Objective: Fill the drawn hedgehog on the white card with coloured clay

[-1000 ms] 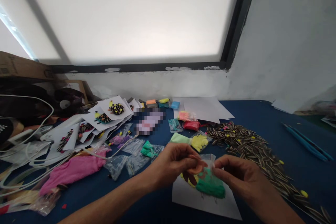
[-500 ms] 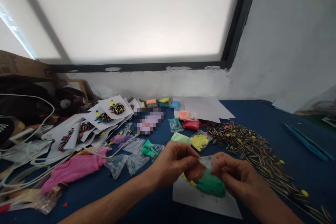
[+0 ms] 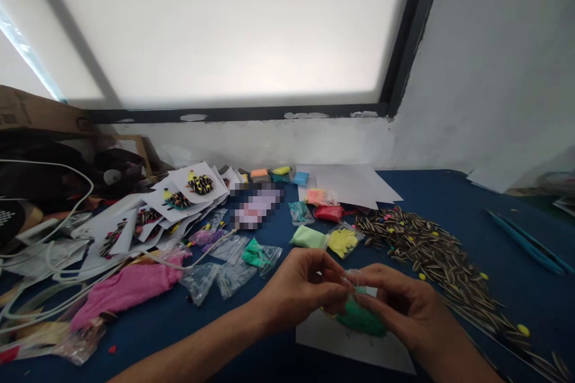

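My left hand and my right hand meet with fingertips pinched on a small clear plastic bag. Most of the bag is hidden behind the fingers, so its contents cannot be made out. Under the hands lies a white sheet of paper with a flat patch of green modelling clay and a bit of yellow beside it. Just beyond my left hand are a pale green clay block and a bag of yellow clay.
A heap of sunflower seeds spreads to the right, with blue tweezers farther out. On the left are pink clay, empty bags, white cables and stacked seed-decorated papers. More white sheets lie behind.
My hands have drawn closer together, with the fingertips now nearly touching. The plastic bag between them, which showed brownish stuff before, is more covered by the fingers.
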